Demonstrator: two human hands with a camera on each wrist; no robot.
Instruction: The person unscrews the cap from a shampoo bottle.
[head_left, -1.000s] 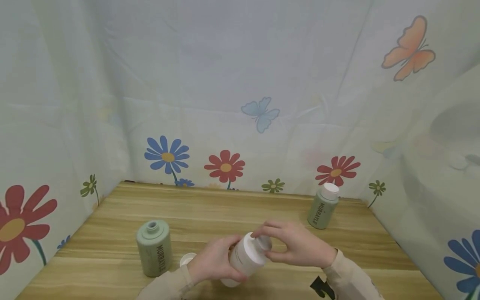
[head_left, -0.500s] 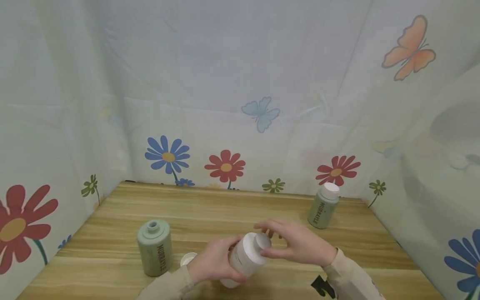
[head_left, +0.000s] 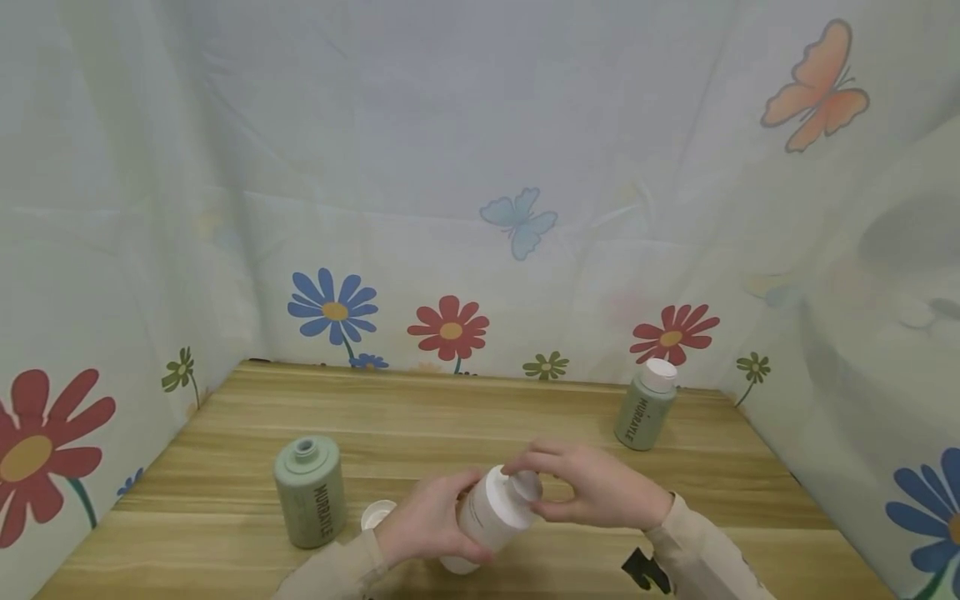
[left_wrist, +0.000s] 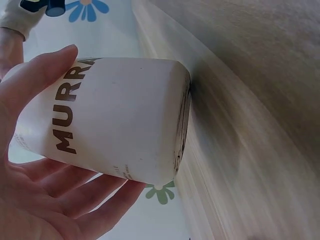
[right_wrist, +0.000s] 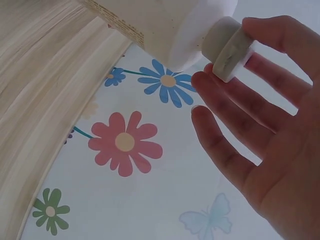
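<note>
A white bottle (head_left: 486, 518), lettered in brown, leans to the right between my hands. Its body is gripped by my left hand (head_left: 429, 518), thumb on one side and fingers round the other. In the left wrist view the base of the bottle (left_wrist: 120, 115) tilts close above the table. At the bottle's neck, my right hand (head_left: 592, 487) pinches the white cap (head_left: 527, 483). The right wrist view has the thumb on one side of that cap (right_wrist: 227, 47), and fingertips on the other. Partly behind the left hand lies a round white lid (head_left: 377, 512).
To the left stands a green bottle (head_left: 309, 496) with an uncapped neck. Another green bottle (head_left: 647, 408), white-capped, stands at the back right of the wooden table (head_left: 450, 417). A flower-printed curtain (head_left: 420, 167) encloses the back and sides. A black piece (head_left: 645, 571) shows beside the right sleeve.
Half a second ago the right fingers were lifted off the cap; now they are back around it. The white bottle and left hand stay almost still. The head view has shifted slightly.
</note>
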